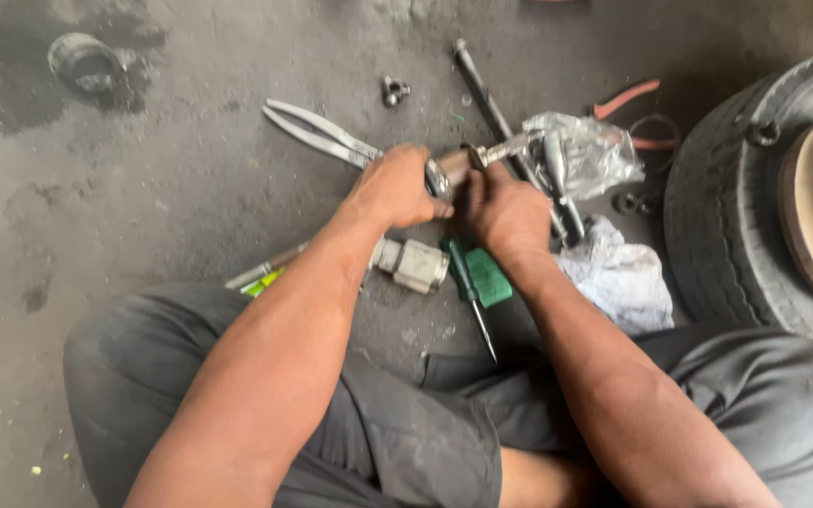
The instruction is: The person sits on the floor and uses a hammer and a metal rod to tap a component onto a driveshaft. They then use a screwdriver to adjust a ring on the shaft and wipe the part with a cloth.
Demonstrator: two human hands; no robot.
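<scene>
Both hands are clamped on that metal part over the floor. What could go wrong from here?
1. The left hand and right hand grip the metal part close together; a slip could pinch fingers.
2. The green-handled screwdriver and long pliers lie loose under the forearms; a jolt could knock them.
3. Small nuts sit scattered on the concrete floor and could be lost.

A pair of long-handled metal pliers (331, 139) lies nearly flat just above the middle of the frame, its two pale, slim handles spread in a narrow V toward the upper left. Its head is hidden under the hands. A short, grimy metal shaft part (482, 158) sticks out rightward between them, silvery and slightly tilted.
</scene>
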